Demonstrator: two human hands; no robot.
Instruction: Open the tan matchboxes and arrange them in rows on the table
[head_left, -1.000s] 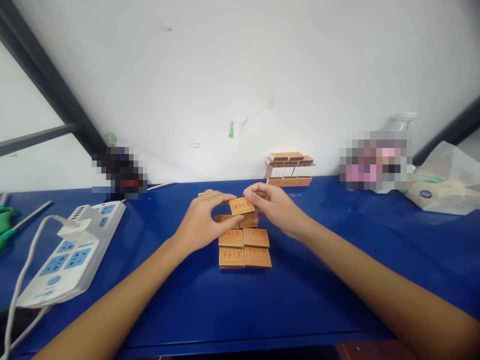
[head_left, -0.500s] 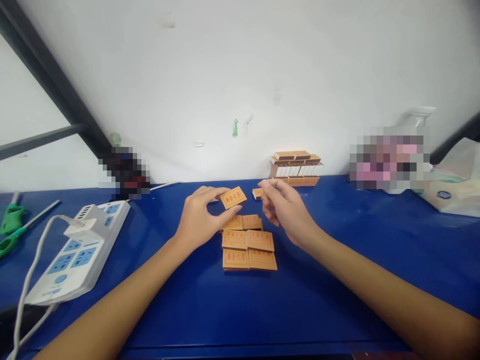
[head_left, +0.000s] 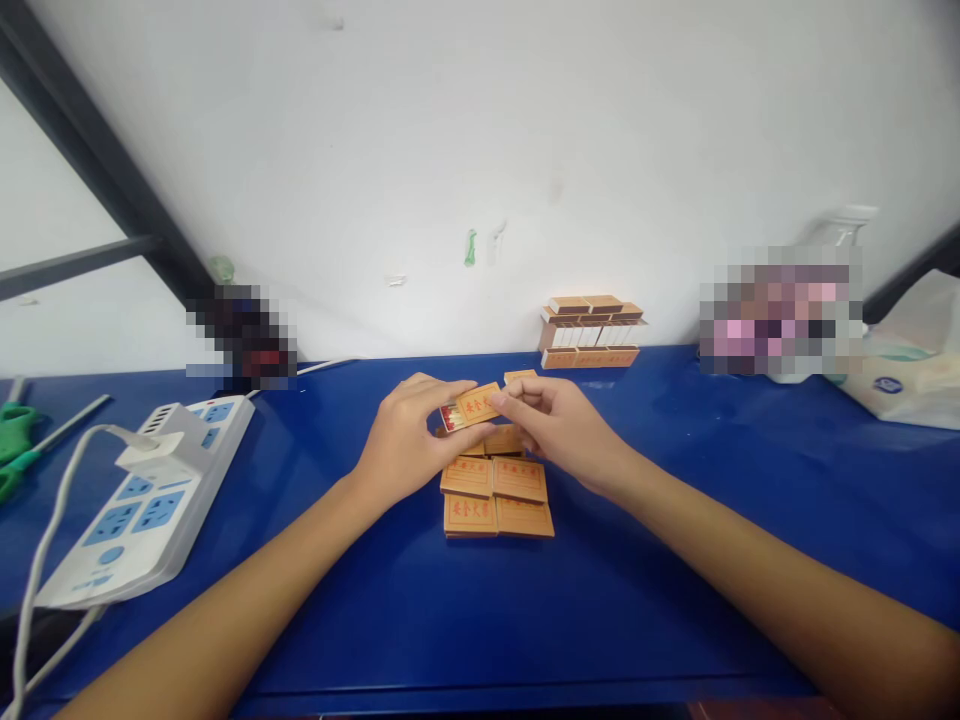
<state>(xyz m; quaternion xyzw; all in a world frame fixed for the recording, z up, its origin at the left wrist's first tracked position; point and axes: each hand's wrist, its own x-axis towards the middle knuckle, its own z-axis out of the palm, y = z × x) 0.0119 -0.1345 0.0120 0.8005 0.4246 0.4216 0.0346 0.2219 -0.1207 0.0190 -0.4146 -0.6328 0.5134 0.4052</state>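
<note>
Between my two hands is a partly slid-open matchbox (head_left: 478, 404), tilted, with red-tipped matches (head_left: 451, 417) showing at its left end. My left hand (head_left: 411, 425) grips it between thumb and fingers from the left. The thumb and fingertips of my right hand (head_left: 559, 425) pinch its right end. Below my hands, several orange matchboxes (head_left: 495, 497) lie in paired rows on the blue table. Another matchbox (head_left: 521, 377) lies just behind my right fingers, partly hidden by them.
Against the wall stands a structure of stacked matchboxes (head_left: 591, 332). A white power strip (head_left: 161, 500) with a plugged-in cable lies at left, near green-handled scissors (head_left: 16, 440). A plastic bag (head_left: 907, 360) sits at the far right on the blue table (head_left: 360, 620).
My right hand has come left onto the matchbox held in my left hand. The box has slid partly open, and its matches now show.
</note>
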